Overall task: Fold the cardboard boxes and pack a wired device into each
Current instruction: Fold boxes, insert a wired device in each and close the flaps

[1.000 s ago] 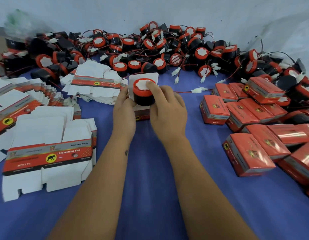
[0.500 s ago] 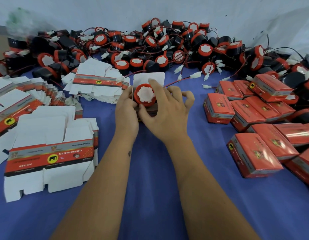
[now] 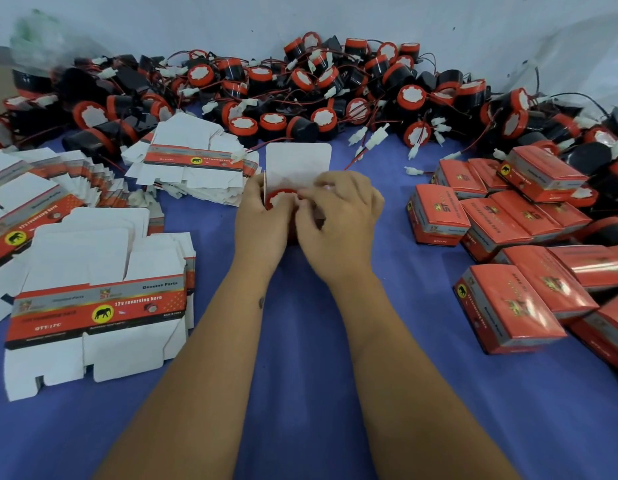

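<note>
- Red-rimmed horn (image 3: 279, 199) sits down inside the open box (image 3: 298, 164) at the middle of the blue table (image 3: 300, 341), white lid flap standing up behind it.
- Left hand (image 3: 262, 216) wraps the box's left side.
- Right hand (image 3: 338, 216), fingers curled, pinches at the horn's top.
- Flat cartons (image 3: 96, 306) lie left, packed boxes (image 3: 508, 306) right, loose horns (image 3: 300, 91) piled behind.

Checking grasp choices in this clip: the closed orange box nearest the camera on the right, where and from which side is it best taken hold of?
Judging by its pose, take the closed orange box across its two long side walls, coming down from above. It lies flat, broad face up. Its near-left side faces bare blue cloth; other boxes crowd its far and right sides.
</note>
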A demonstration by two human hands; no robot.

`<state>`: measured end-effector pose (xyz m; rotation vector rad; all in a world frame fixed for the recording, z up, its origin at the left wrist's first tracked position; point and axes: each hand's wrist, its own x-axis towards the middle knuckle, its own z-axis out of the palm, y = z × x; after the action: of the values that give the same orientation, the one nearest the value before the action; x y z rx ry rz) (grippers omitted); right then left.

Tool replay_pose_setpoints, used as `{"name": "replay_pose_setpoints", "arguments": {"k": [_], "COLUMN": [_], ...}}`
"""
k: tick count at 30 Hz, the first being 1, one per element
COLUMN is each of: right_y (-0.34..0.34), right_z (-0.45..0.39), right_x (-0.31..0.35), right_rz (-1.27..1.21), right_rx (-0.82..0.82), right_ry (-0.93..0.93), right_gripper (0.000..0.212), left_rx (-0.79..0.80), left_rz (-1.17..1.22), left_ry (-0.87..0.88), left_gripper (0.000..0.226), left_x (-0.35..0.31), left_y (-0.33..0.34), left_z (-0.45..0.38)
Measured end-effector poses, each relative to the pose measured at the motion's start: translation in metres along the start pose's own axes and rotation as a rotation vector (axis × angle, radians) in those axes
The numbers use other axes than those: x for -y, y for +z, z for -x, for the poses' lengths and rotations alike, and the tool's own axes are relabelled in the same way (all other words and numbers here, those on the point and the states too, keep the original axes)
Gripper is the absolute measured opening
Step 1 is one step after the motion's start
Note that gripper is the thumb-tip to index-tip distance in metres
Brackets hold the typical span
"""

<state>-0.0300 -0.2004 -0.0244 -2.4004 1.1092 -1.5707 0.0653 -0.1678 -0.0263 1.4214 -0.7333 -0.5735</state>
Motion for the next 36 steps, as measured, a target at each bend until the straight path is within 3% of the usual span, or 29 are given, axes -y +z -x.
{"name": "replay_pose_setpoints", "arguments": {"k": [3, 6, 8, 10, 12, 18, 21, 24, 26, 29, 33, 36], "right_y": [-0.006, -0.013, -0.017, -0.017, -0.015, -0.017, -0.019, -0.016, -0.014, -0.011, -0.006, -0.004], "right_z": [-0.008, -0.022, -0.030, -0.035, -0.041, -0.054, -0.053, -0.049, -0.047, -0.049, -0.052, -0.054], "right_x": [-0.002, -0.014, -0.022, -0.025, -0.024, -0.013, -0.007, 0.004, 0.012, 0.019, 0.022, 0.019], "right_rz": [-0.234, -0.587, -0.719, -0.771, -0.828, -0.839, -0.823, -0.770, -0.768, -0.711, -0.405, -0.349], "right_rx": [-0.201, -0.070, 0.057, 0.101, 0.090, 0.011, 0.013, 0.098, 0.150, 0.236, 0.378, 0.416], "right_ry": [0.390, 0.911, 1.035, 1.032, 1.029, 0.905, 0.764, 0.634, 0.585, 0.565, 0.409, 0.392], "right_gripper": [0.005, 0.029, 0.055, 0.062, 0.055, 0.005, 0.019, 0.017, 0.016, 0.032, 0.019, 0.015], "left_rx": [0.009, 0.008, 0.007, 0.013, 0.013, 0.015, 0.016, 0.020, 0.016, 0.015, 0.025, 0.039], "left_rz": [-0.057, -0.092, -0.107, -0.117, -0.131, -0.136, -0.149, -0.136, -0.116, -0.116, -0.159, -0.151], "left_ry": [0.035, 0.056, 0.055, 0.064, 0.072, 0.095, 0.106, 0.146, 0.172, 0.206, 0.211, 0.206], "left_gripper": [0.032, 0.034, 0.039, 0.043, 0.042, 0.038, 0.035, 0.035, 0.042, 0.045, 0.024, 0.025], "left_x": [0.000, -0.001, 0.000, 0.001, 0.002, 0.004, 0.004, 0.001, -0.002, 0.000, 0.007, 0.005], "left_y": [0.001, 0.002, 0.003, 0.003, 0.003, 0.002, 0.004, 0.005, 0.005, 0.006, 0.005, 0.005], "left_z": [-0.001, -0.001, -0.002, -0.003, -0.004, -0.005, -0.004, 0.000, 0.003, 0.003, -0.004, -0.004]}}
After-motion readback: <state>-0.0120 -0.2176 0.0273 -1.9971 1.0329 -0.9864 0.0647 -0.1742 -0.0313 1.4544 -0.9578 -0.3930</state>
